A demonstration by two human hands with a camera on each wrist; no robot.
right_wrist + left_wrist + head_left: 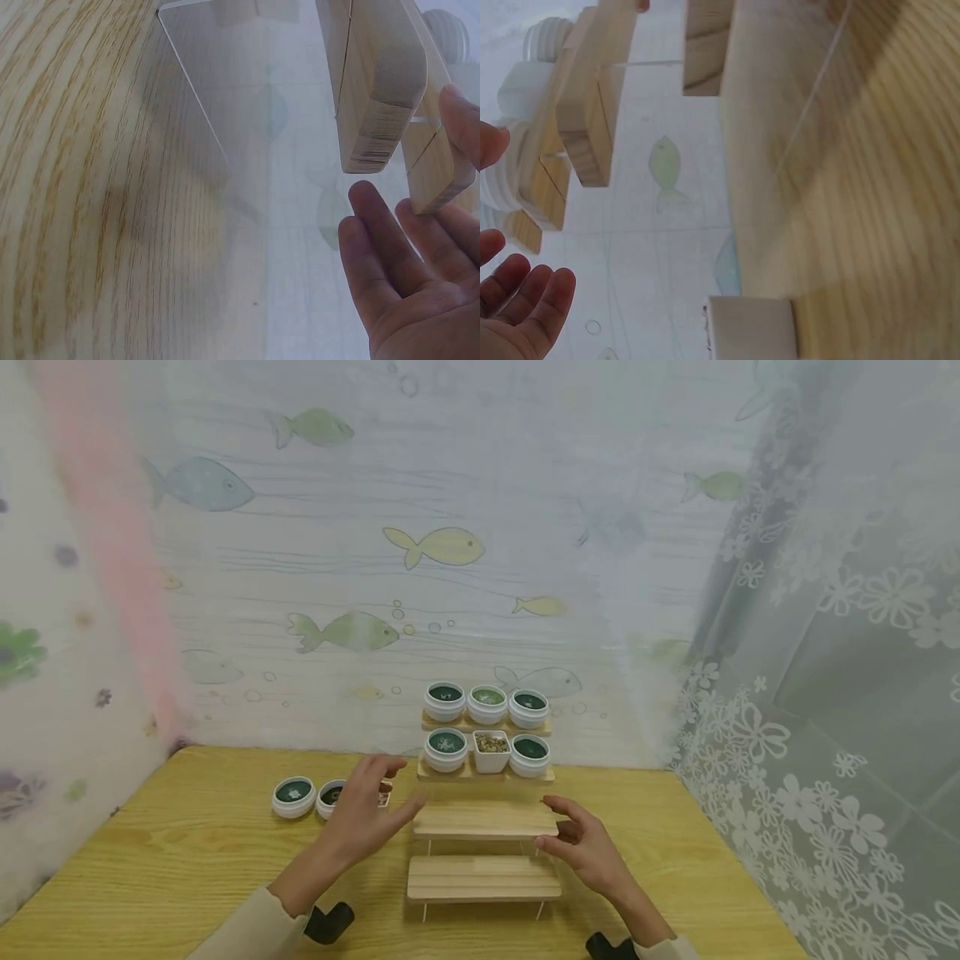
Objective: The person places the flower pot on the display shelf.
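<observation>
Rack (486,810) of four stepped wooden shelves stands mid-worktop (675,852), its higher end toward the fish-print sheet (487,610) at the rear edge. Top shelf (468,727): three round pots (487,713) in a close row. Second shelf (465,773): a square pot (491,758) with grainy contents, between two round pots (446,760), all seated well onto the board. Third shelf (483,829) and lowest shelf (483,893) show their wood faces from end to end.

Left hand (358,818): released, fingers spread, thumb just beside the left end of the third shelf, a narrow gap showing in the left wrist view. Right hand (588,852): at the right end of the same shelf, thumb at the front corner, fingers around the end; whether it grasps the board cannot be told.

Left of the rack on the worktop, a round pot (293,799) sits near a second round pot (325,802) and a square dish (386,796), both partly hidden by the left hand; side room is tight there. Rightward, worktop surface runs broadly from the right hand to the side edge, near the lace sheet (840,777).
</observation>
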